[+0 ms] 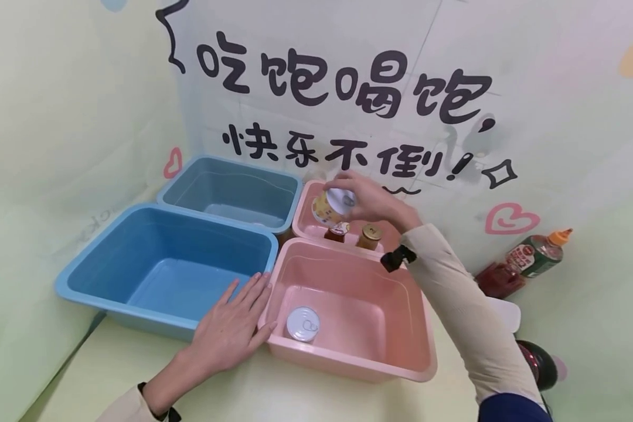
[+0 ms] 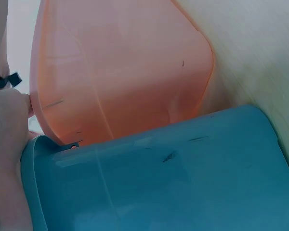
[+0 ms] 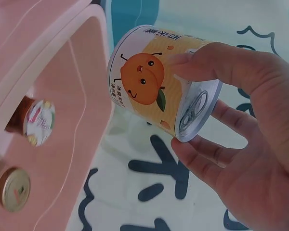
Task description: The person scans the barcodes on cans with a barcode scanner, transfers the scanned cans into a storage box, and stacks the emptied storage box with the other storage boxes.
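Note:
My right hand [image 1: 366, 199] grips a yellow food can [image 3: 154, 82] with an orange fruit drawn on its label and a pull-tab lid. In the head view the can is tilted over the far pink basin [image 1: 307, 202]. Two capped containers stand in that basin: a jar with a gold lid [image 1: 371, 232] and a dark one with a white patterned cap [image 1: 340, 228]. My left hand [image 1: 229, 331] rests with extended fingers on the adjoining rims of the near blue basin [image 1: 179, 281] and the near pink basin [image 1: 348, 310]. A can with a silver pull-tab lid [image 1: 303, 324] stands inside the near pink basin.
A second blue basin [image 1: 227, 187] sits behind the near one, against the printed wall. At the right lie a sauce bottle with an orange cap [image 1: 527, 261], a white object [image 1: 506, 313] and a dark bottle [image 1: 539, 364]. Pale table [image 1: 232, 392] shows along the front.

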`<move>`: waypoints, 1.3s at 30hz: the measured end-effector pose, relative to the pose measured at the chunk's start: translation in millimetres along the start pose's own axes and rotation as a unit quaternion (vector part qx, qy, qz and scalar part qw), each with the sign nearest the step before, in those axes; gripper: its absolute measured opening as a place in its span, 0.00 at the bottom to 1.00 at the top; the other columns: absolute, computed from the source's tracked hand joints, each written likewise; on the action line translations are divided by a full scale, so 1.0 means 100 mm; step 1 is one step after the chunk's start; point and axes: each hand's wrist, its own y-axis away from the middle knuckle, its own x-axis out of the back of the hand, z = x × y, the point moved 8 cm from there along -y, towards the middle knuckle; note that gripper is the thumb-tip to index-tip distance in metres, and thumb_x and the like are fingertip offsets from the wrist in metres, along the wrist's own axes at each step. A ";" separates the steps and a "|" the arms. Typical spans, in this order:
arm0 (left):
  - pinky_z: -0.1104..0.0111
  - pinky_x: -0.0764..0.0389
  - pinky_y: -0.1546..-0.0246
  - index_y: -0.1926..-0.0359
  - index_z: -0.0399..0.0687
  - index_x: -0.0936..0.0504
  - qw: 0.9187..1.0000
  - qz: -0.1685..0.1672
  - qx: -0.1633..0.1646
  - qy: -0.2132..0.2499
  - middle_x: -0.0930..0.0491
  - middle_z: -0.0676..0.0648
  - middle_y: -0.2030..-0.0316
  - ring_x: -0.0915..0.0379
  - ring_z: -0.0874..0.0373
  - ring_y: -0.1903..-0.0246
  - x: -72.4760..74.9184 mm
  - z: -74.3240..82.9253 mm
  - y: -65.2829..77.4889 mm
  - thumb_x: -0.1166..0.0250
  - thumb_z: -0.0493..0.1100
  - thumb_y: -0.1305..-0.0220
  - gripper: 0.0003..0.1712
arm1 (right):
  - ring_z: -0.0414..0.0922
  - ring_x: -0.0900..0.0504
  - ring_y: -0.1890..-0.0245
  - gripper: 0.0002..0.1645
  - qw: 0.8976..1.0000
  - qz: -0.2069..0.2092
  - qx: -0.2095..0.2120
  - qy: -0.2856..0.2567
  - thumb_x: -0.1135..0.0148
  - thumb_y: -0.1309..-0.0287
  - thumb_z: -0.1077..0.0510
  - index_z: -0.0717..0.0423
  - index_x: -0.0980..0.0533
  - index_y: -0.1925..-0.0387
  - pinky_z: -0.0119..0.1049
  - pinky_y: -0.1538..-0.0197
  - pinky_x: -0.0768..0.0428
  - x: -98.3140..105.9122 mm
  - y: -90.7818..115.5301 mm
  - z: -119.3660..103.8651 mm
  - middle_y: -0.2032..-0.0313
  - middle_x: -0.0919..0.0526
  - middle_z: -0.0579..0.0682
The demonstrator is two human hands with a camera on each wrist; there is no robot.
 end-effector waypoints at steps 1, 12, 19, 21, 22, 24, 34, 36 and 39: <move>0.48 0.47 0.24 0.25 0.44 0.37 1.000 -0.002 0.001 0.000 0.47 0.45 0.22 0.52 0.48 0.22 0.00 0.00 0.01 0.52 0.66 0.28 0.42 | 0.54 0.26 0.46 0.43 1.000 -0.002 0.005 -0.001 0.21 0.61 0.62 0.50 0.23 0.37 0.49 0.47 0.20 -0.03 -0.06 -0.03 0.39 0.28 0.57; 0.47 0.45 0.25 0.25 0.44 0.38 1.000 -0.011 0.007 -0.003 0.47 0.45 0.22 0.52 0.48 0.22 -0.01 -0.01 0.02 0.52 0.66 0.28 0.42 | 0.52 0.26 0.44 0.42 0.999 -0.019 0.043 -0.005 0.22 0.59 0.59 0.48 0.24 0.37 0.44 0.47 0.21 -0.34 -0.68 -0.35 0.37 0.28 0.56; 0.48 0.47 0.24 0.25 0.45 0.38 1.000 -0.014 0.010 -0.007 0.47 0.45 0.22 0.52 0.49 0.22 0.01 -0.04 0.03 0.54 0.67 0.28 0.42 | 0.51 0.26 0.44 0.42 0.998 -0.033 0.035 -0.041 0.26 0.55 0.62 0.45 0.26 0.35 0.42 0.47 0.20 -0.59 -1.05 -0.52 0.36 0.29 0.56; 0.48 0.47 0.24 0.25 0.45 0.38 1.000 -0.017 0.010 -0.009 0.46 0.46 0.22 0.52 0.49 0.22 0.01 -0.04 0.03 0.53 0.67 0.28 0.42 | 0.51 0.27 0.44 0.42 0.997 -0.036 0.037 -0.050 0.25 0.54 0.61 0.46 0.26 0.34 0.41 0.47 0.20 -0.67 -1.14 -0.56 0.36 0.30 0.56; 0.48 0.47 0.24 0.25 0.45 0.37 1.000 -0.019 0.010 -0.010 0.46 0.46 0.22 0.52 0.49 0.22 0.01 -0.04 0.03 0.52 0.67 0.28 0.42 | 0.51 0.27 0.44 0.42 0.997 -0.038 0.038 -0.052 0.24 0.54 0.61 0.46 0.26 0.34 0.41 0.47 0.20 -0.71 -1.18 -0.57 0.37 0.30 0.56; 0.48 0.47 0.24 0.25 0.45 0.37 1.000 -0.023 0.009 -0.008 0.46 0.46 0.22 0.52 0.49 0.22 -0.01 -0.04 0.02 0.52 0.66 0.28 0.42 | 0.50 0.26 0.45 0.41 0.997 -0.040 0.041 -0.047 0.24 0.53 0.59 0.46 0.26 0.34 0.40 0.48 0.20 -0.77 -1.25 -0.59 0.38 0.29 0.56; 0.48 0.47 0.24 0.24 0.46 0.40 0.999 -0.033 0.011 -0.004 0.49 0.47 0.21 0.54 0.50 0.21 -0.01 -0.01 -0.02 0.54 0.67 0.28 0.42 | 0.49 0.26 0.48 0.40 0.998 -0.033 0.014 -0.047 0.24 0.52 0.59 0.45 0.26 0.35 0.40 0.51 0.20 -0.94 -1.52 -0.56 0.42 0.28 0.55; 0.48 0.47 0.24 0.24 0.47 0.40 0.999 -0.032 0.011 -0.004 0.48 0.47 0.21 0.54 0.50 0.21 -0.01 -0.02 -0.02 0.54 0.67 0.28 0.42 | 0.49 0.26 0.48 0.39 0.998 -0.033 0.006 -0.046 0.24 0.51 0.59 0.45 0.26 0.35 0.40 0.50 0.21 -0.97 -1.56 -0.54 0.41 0.28 0.56; 0.48 0.47 0.24 0.24 0.47 0.40 0.999 -0.033 0.010 -0.005 0.48 0.48 0.21 0.54 0.50 0.22 -0.01 -0.02 -0.02 0.54 0.67 0.28 0.42 | 0.50 0.27 0.47 0.39 0.998 -0.030 -0.013 -0.046 0.24 0.51 0.59 0.46 0.26 0.35 0.41 0.49 0.21 -1.00 -1.59 -0.48 0.41 0.29 0.56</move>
